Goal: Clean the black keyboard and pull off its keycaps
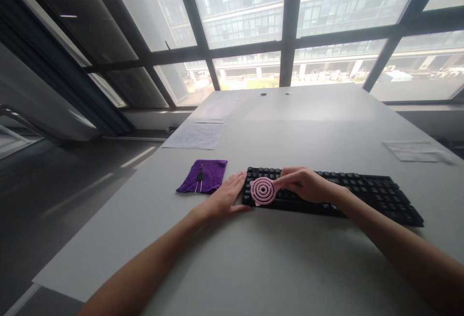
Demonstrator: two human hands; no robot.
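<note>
The right hand point(303, 185) pinched the round pink tool point(263, 190), which lay left of that grip, over the left end of the black keyboard point(379, 196). Its keys ran left to right along the bench point(290, 263); the left hand point(227, 195), thumb spread, lay against that end.

the keyboard point(373, 194) looks matt plastic, the ringed disc point(263, 190) smooth plastic, the cloth point(214, 175) fuzzy.
</note>
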